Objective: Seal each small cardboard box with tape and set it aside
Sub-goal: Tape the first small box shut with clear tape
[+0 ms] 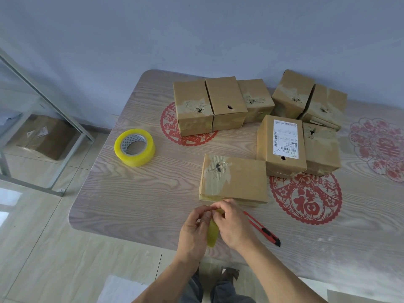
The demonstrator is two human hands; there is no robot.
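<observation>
Yellowish tape is what I have between both hands: a cut strip of tape [213, 232] hangs down, its top end pinched by my left hand [194, 228] and my right hand [234, 224], fingertips of both meeting at that top end. The box [234, 182] I am working on lies flat on the table [135, 200] directly ahead of the hands, its near edge just beyond my knuckles, its long axis running left to right across my view. Both hands sit about level with it, the right a little nearer its middle. I judge the strip must turn from hanging lengthwise to lie along or over that near edge. A red utility knife [263, 229] rests just beside my right wrist, so sweeping right is tight; leftward the tabletop gives room, with the tape roll [134, 147] well apart. Other boxes [220, 103] stand grouped behind.
</observation>
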